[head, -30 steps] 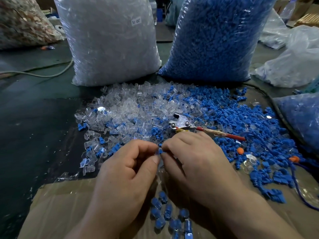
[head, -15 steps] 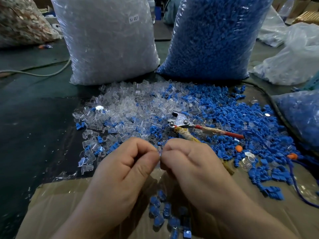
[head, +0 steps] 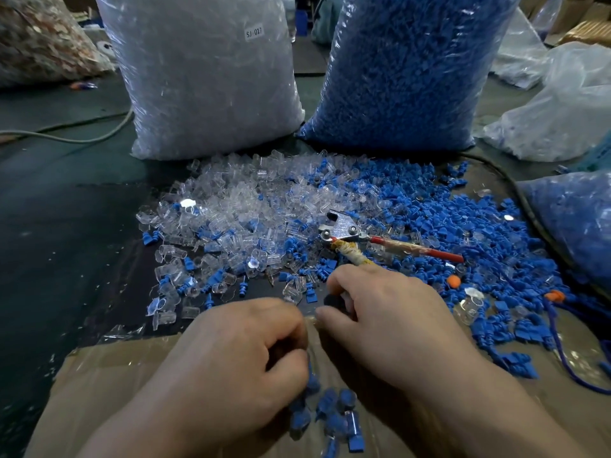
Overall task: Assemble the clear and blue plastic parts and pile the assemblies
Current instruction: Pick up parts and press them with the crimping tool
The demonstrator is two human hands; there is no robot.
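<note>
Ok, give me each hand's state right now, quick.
Left hand: fingers curled above the pile of assemblies; whether it holds one cannot be told.
Right hand: fingers curled, contents hidden; cannot be told.

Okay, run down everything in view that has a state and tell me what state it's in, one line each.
left hand, fingers curled over the assemblies; grip unclear
right hand, fingers curled; grip unclear
assemblies, joined, piled on cardboard
clear parts, loose, unassembled
blue parts, loose, scattered
red-handled tool, lying on the parts
clear-parts bag, upright, full
blue-parts bag, upright, full
</note>
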